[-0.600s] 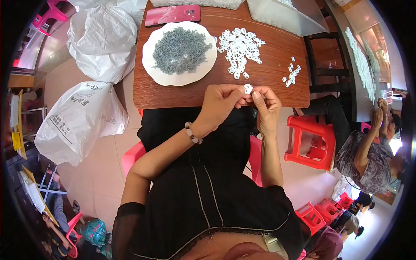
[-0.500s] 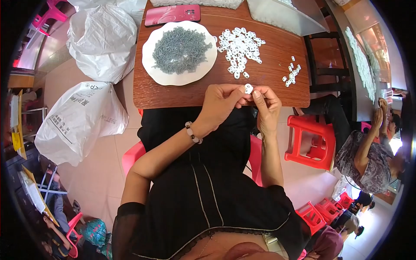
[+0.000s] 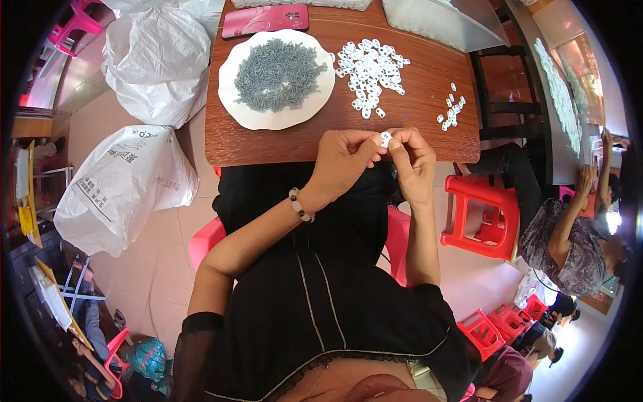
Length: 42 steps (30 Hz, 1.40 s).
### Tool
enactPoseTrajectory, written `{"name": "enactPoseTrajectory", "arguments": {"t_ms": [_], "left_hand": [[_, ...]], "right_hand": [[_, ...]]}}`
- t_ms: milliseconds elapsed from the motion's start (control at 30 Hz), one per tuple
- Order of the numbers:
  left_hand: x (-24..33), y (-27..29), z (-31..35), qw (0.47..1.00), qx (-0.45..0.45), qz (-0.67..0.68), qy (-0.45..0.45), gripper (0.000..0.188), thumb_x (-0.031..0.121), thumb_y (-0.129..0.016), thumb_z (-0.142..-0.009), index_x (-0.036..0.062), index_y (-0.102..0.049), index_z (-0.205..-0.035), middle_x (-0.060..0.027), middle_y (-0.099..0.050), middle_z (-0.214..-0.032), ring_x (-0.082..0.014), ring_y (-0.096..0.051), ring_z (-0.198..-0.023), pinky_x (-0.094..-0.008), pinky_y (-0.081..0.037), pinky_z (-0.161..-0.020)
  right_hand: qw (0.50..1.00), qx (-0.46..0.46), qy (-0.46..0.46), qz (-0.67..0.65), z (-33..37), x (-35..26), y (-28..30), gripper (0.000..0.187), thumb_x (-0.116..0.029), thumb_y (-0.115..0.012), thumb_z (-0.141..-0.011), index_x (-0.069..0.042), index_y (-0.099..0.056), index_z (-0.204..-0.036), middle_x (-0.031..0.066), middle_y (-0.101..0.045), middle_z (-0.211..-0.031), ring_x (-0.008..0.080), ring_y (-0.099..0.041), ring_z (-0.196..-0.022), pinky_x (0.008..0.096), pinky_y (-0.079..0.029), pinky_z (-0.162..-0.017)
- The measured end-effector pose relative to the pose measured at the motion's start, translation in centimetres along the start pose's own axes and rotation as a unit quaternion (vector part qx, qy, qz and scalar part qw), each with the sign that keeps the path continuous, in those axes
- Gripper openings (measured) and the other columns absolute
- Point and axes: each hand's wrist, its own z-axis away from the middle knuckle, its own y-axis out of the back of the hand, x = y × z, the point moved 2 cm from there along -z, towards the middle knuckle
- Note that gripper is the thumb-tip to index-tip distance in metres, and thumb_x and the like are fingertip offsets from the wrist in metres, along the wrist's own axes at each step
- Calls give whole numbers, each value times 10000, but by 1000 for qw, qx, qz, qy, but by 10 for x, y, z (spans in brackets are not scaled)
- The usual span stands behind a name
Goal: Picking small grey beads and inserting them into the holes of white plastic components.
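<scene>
My left hand [image 3: 340,163] and my right hand [image 3: 414,167] meet over the near edge of the wooden table. Between their fingertips is a small white plastic piece [image 3: 386,139] with holes, pinched from both sides. Whether anything else sits in my fingers is hidden. Just beyond my hands lies a loose pile of similar white pieces [image 3: 368,74]. To its left stands a white scalloped plate [image 3: 231,100] heaped with small grey rod-shaped parts [image 3: 278,74]. A smaller group of white pieces [image 3: 452,114] is scattered at the right of the table.
A pink phone [image 3: 264,20] lies behind the plate. A pale bin [image 3: 442,23] stands at the table's far right. White sacks [image 3: 127,187] rest on the floor to the left. A red stool [image 3: 479,218] is at the right, near a seated person [image 3: 569,241].
The white piece has turned slightly between my fingertips, and my hands have barely shifted. One loose piece near my hands has shifted or is no longer visible. The person at right has raised an arm.
</scene>
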Motion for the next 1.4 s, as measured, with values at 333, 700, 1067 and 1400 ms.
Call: {"name": "enactPoseTrajectory", "arguments": {"t_ms": [333, 700, 1067, 1400], "left_hand": [[6, -1, 4, 1000, -8, -2, 11, 214, 146, -609, -911, -44, -704, -888, -43, -667, -735, -53, -554, -617, -198, -451, -553], [9, -4, 11, 998, -17, 44, 45, 230, 173, -619, -917, -32, -704, -859, -39, -663, -751, -53, -548, -629, -198, -447, -563], [19, -20, 2, 996, -44, 67, -28, 207, 161, -608, -934, -16, -697, -995, -57, -692, -835, -66, -581, -692, -213, -494, -649], [28, -39, 0, 992, -34, 108, -49, 188, 115, -593, -937, -38, -699, -965, -61, -701, -833, -44, -583, -669, -187, -476, -606]], "right_hand": [[991, -39, -33, -122, 2, -6, -3, 171, -160, -563, -956, 4, -607, -974, 65, -648, -994, 118, -591, -869, 254, -476, -793], [963, -135, -48, -226, 0, 8, -7, 484, -373, -494, -978, 57, -594, -1177, 149, -636, -1150, 160, -622, -932, 296, -505, -833], [901, -149, -69, -402, -12, -4, -5, 452, -314, -528, -968, 73, -553, -1200, 204, -609, -1151, 151, -583, -763, 277, -498, -667], [846, -111, -68, -517, -18, -12, -1, 392, -248, -550, -950, 96, -583, -1134, 241, -624, -1124, 144, -592, -706, 251, -499, -616]]}}
